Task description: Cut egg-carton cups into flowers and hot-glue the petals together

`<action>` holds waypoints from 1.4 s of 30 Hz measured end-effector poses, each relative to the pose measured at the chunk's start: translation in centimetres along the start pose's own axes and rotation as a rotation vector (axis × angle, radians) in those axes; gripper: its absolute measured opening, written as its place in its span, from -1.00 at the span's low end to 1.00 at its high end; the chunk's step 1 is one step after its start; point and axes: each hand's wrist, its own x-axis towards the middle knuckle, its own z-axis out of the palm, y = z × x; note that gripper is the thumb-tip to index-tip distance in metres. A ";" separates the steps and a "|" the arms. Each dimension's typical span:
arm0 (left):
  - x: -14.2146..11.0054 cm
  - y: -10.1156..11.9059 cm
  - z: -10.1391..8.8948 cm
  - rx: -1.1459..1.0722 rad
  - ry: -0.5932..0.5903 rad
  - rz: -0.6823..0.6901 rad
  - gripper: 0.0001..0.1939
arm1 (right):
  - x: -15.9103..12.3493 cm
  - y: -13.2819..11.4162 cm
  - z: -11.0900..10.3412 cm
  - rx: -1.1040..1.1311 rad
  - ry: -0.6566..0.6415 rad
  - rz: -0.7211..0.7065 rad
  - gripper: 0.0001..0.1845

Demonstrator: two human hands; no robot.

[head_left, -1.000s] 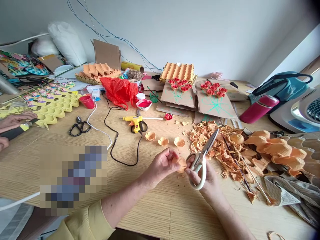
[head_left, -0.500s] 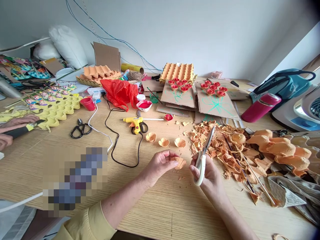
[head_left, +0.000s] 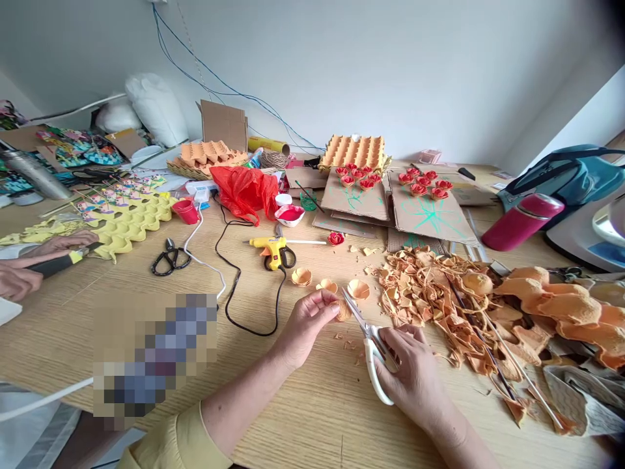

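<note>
Pale wooden surface lies below. With my left hand I pinch one small orange pulp cup, just beside the blades of white-handled metal scissors, which slant forward-left from my right hand.

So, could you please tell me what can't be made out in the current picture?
- Orange piece, head view: partly covered by the left hand's fingers.
- Pixelated patch, head view: coarse blocks hide what lies there.
- Red bag, head view: crumpled plastic hides any contents.
- White appliance, head view: cut off by the right edge.
- Glue gun, head view: label too small to read.
</note>
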 end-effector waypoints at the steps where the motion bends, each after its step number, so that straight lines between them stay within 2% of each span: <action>1: 0.0 -0.1 -0.1 0.021 0.001 0.021 -0.73 | 0.0 0.1 0.0 -0.034 0.000 -0.014 -0.72; 7: 0.0 -0.4 -0.6 0.123 0.024 0.107 -0.77 | 0.2 0.0 -0.3 -0.180 0.004 -0.032 -0.75; 11: -0.3 0.1 -0.2 0.157 0.004 0.123 -0.77 | 0.2 -0.1 -0.3 -0.233 0.001 -0.045 -0.76; 16: -0.4 0.6 0.4 0.154 -0.037 0.111 -0.74 | 0.1 -0.2 -0.4 -0.259 -0.006 -0.036 -0.76; 23: -0.3 0.2 0.2 0.168 -0.088 0.099 -0.74 | 0.0 -0.4 -0.3 -0.188 -0.009 0.009 -0.85; 33: -0.6 0.1 0.6 0.124 -0.159 -0.003 -0.75 | -0.1 -0.3 -0.3 -0.193 -0.019 -0.010 -0.82; 42: -0.7 0.5 0.8 0.106 -0.216 -0.007 -0.78 | 0.2 -0.8 -0.8 -0.207 0.010 -0.033 -0.74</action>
